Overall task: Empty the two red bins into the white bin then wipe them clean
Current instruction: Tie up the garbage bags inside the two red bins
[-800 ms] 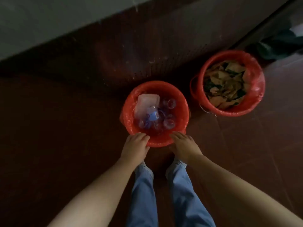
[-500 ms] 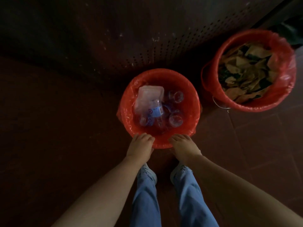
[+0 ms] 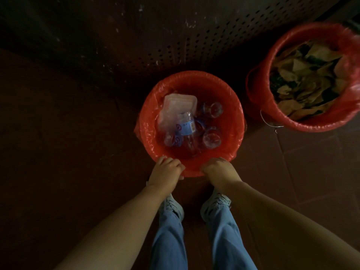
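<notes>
A red bin (image 3: 231,106) lined with a red plastic bag stands on the floor right in front of my feet. Inside lie clear plastic bottles (image 3: 187,127) and a clear plastic tray (image 3: 175,106). My left hand (image 3: 165,172) grips the bin's near rim at its left, fingers curled over the edge. My right hand (image 3: 220,170) grips the same rim a little to the right. A second red bin (image 3: 259,94), also bag-lined and heaped with brown crumpled paper and leaves (image 3: 303,78), stands at the upper right. No white bin is in view.
A dark perforated metal panel (image 3: 175,36) rises directly behind the near bin. The floor is dark reddish tile (image 3: 311,162). My blue jeans and light shoes (image 3: 171,209) are just below the bin. A thin wire handle (image 3: 270,121) hangs from the second bin.
The view has tilted down and closed in on the near bin. Both hands, which rested on the near rim, now have their fingers curled tighter over it.
</notes>
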